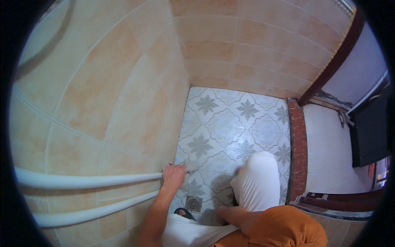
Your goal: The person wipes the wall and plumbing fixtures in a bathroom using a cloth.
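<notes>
My left hand (175, 176), its fingers curled, is low by the left wall, at the lower end of a white pipe (92, 181). A second white pipe (101, 208) runs below it and passes behind my forearm. Beside my fingers is a blurred pale grey patch (192, 166); I cannot tell whether it is a thing held or a shadow. My right hand (221, 215) hangs low between my white-trousered legs, partly hidden by the forearm, and its grip is unclear. Under both hands lies the patterned tile floor (225, 136).
A square floor drain (193, 203) lies near my sandalled foot (184, 213). Beige tiled walls (123, 108) meet in the far corner. At right, a reddish stone threshold (298, 148) borders a white tiled floor (324, 148), with a dark hanging cloth or panel (370, 132) beyond.
</notes>
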Demonstrator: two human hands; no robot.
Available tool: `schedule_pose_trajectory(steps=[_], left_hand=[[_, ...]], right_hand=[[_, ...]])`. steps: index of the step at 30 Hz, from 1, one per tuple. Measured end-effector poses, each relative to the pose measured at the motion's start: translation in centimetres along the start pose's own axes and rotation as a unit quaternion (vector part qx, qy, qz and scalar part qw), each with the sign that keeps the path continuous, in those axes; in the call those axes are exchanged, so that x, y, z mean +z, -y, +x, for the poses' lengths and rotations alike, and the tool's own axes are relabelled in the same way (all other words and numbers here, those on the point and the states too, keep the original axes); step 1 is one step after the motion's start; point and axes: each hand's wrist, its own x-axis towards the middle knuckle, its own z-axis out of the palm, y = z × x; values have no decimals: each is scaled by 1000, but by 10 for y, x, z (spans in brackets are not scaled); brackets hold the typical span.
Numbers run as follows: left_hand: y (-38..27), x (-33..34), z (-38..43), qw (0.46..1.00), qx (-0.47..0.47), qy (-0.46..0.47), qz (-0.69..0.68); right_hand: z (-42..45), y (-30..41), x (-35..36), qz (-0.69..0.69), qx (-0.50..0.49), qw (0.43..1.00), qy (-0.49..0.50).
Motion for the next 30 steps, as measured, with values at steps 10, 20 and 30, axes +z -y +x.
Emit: schedule_pose_trajectory(steps=[10, 20, 30], left_hand=[[-75, -145, 33, 972, 45, -205, -100], [-77, -138, 49, 961, -84, -97, -246], [-60, -129, 78, 905, -34, -284, -314]], right_hand=[[-31, -40, 3, -69, -18, 997, 15], [-7, -33, -18, -127, -10, 991, 30], [52, 36, -115, -162, 5, 985, 53]])
